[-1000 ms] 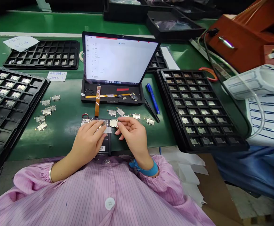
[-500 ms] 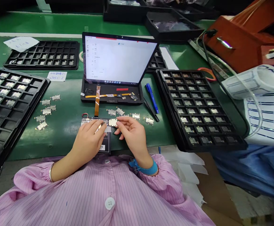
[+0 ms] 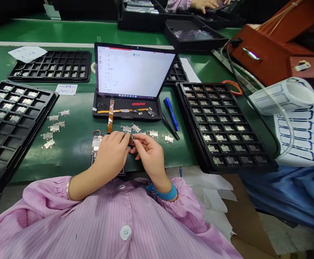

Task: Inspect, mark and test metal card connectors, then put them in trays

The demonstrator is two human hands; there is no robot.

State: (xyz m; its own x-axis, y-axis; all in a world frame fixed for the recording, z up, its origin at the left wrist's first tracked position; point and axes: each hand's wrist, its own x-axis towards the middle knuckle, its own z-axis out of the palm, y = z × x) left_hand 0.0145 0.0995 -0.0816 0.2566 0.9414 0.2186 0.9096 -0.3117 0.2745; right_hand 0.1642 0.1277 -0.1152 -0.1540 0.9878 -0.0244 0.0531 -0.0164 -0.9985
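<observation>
My right hand point(image 3: 151, 153) pinches a small circuit module point(image 3: 131, 141) between thumb and forefinger, and its dark, brownish side shows. From the other side, the closed fingers of my left hand point(image 3: 112, 153) meet the same piece and cover part of it. Under my left hand lies a dark board with white parts point(image 3: 96, 143), mostly hidden. An orange flex cable point(image 3: 110, 117) runs from the board's top edge up to the propped-up tablet screen point(image 3: 134, 72). Several loose silver modules point(image 3: 153, 133) lie just beyond my right hand.
Black compartment trays of modules stand at the left point(image 3: 7, 124), right point(image 3: 224, 126) and back left point(image 3: 51, 66). Black tweezers point(image 3: 171, 126) and a blue pen point(image 3: 171, 113) lie beside the screen. More loose modules point(image 3: 54, 127) are at left. A co-worker's hand point(image 3: 204, 4) shows at the top.
My left hand has moved right, so its fingertips now meet the module in my right hand. The module's pale face has given way to a dark side. A co-worker's hand has appeared at the back.
</observation>
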